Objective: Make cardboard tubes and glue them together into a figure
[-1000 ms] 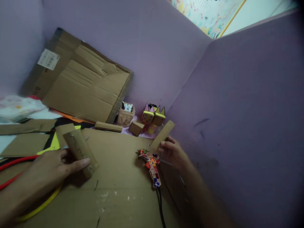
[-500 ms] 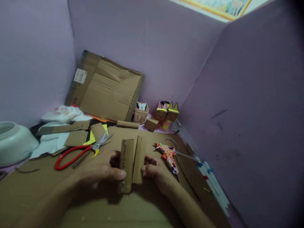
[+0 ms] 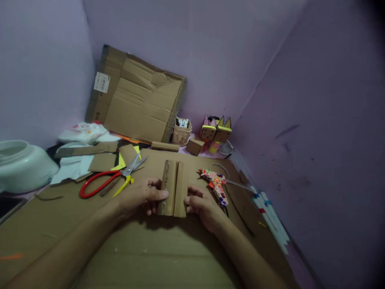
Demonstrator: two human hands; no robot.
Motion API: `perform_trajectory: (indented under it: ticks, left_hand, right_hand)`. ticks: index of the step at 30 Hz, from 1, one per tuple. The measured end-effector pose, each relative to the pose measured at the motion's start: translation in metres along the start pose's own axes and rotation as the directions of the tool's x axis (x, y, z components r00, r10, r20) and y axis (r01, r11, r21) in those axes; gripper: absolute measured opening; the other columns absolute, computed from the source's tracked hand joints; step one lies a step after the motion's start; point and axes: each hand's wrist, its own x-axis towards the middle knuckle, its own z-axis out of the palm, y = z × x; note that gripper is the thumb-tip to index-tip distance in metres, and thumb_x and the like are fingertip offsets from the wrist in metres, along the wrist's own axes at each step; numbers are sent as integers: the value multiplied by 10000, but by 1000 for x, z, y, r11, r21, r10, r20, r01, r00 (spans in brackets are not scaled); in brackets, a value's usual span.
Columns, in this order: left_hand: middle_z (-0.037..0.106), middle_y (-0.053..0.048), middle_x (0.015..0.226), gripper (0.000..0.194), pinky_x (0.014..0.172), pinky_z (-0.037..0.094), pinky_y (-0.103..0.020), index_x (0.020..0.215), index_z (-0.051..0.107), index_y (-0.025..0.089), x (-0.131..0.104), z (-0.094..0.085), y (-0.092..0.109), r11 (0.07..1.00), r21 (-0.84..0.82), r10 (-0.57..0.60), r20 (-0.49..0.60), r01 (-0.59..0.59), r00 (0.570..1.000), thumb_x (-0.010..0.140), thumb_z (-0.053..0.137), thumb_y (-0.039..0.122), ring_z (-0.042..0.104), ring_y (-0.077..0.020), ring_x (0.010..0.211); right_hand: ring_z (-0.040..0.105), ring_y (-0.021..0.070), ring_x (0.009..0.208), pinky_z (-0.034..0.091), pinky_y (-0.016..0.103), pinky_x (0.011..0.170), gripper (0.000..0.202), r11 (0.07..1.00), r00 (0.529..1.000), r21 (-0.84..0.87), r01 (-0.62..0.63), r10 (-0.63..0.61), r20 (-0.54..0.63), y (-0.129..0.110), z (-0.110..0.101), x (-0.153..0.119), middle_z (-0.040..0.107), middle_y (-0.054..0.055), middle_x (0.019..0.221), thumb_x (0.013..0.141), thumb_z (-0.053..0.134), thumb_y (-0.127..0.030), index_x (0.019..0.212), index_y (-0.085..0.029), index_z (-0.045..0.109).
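Two folded cardboard strips stand side by side over the cardboard mat, nearly touching along their length. My left hand [image 3: 146, 195] grips the left cardboard strip [image 3: 171, 188], thumb on its front; a line of dried glue runs down that strip's left edge. The right cardboard strip [image 3: 181, 190] is pinched at its right edge by my right hand [image 3: 201, 204]. Red-handled scissors [image 3: 104, 181] lie half open left of my left hand. To the right of my right hand is a glue gun [image 3: 215, 185] with a colourful pattern.
A large cardboard sheet [image 3: 141, 100] leans on the back wall. Near it are a marker cup [image 3: 181, 133], a small cardboard box [image 3: 195, 146] and two decorated box figures [image 3: 221, 133]. A pale pot [image 3: 25, 168] sits left; white tubes [image 3: 270, 220] lie right.
The two strips have come closer together, and their tops now line up more evenly. The view has shifted, so the back wall items appear higher.
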Motion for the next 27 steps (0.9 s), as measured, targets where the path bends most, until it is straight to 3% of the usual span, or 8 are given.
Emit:
perform_trajectory:
  ticks: [13, 21, 27]
  left_hand:
    - [617, -41, 674, 418, 440, 374, -216, 906, 577, 121, -5, 5, 4, 991, 135, 10, 26, -14, 1000, 621, 685, 407, 501, -111, 489]
    - [596, -15, 616, 387, 451, 396, -235, 860, 568, 133, -6, 12, 7, 983, 181, -19, 6, 18, 1000, 582, 689, 375, 536, -134, 497]
    - [607, -24, 627, 410, 455, 414, -255, 877, 592, 125, -4, 13, 4, 980, 197, -25, 29, 18, 999, 572, 691, 381, 545, -148, 497]
  right_hand:
    - [602, 188, 764, 450, 247, 624, 412, 985, 989, -126, 117, -104, 102, 0, -1, -5, 687, 36, 862, 626, 643, -247, 1029, -176, 692]
    - [621, 246, 911, 463, 359, 821, 352, 970, 984, -179, 167, -153, 91, 0, 1, -6, 700, 49, 940, 679, 713, -386, 965, -181, 707]
    - [636, 259, 892, 469, 376, 815, 365, 963, 985, -208, 170, -159, 70, 2, 1, -4, 706, 62, 935, 664, 738, -411, 938, -173, 695]
